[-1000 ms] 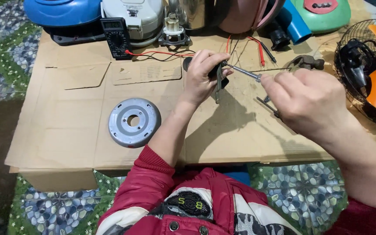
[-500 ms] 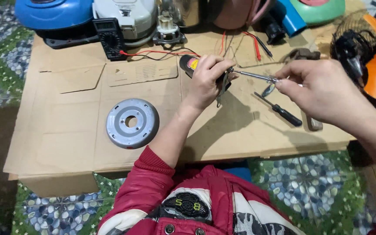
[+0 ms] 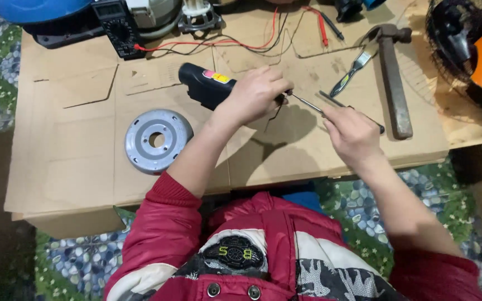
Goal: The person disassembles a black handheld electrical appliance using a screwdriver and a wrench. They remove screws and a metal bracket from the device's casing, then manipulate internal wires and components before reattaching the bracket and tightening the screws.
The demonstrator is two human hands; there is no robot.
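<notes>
The left hand (image 3: 255, 95) is closed around a black tool (image 3: 207, 85), hiding its front end, over the cardboard-covered tabletop (image 3: 85, 161), while the right hand (image 3: 352, 134) pinches a thin metal rod (image 3: 307, 103) meeting it

A makeshift home repair spot — flattened cardboard (image 3: 85, 167) over a pebble-patterned floor mat (image 3: 364, 206), with a multimeter (image 3: 112, 25), hammer (image 3: 391, 83), red test leads (image 3: 319, 22) and a fan (image 3: 470, 50) with its guard on — appliance-fixing clutter
</notes>
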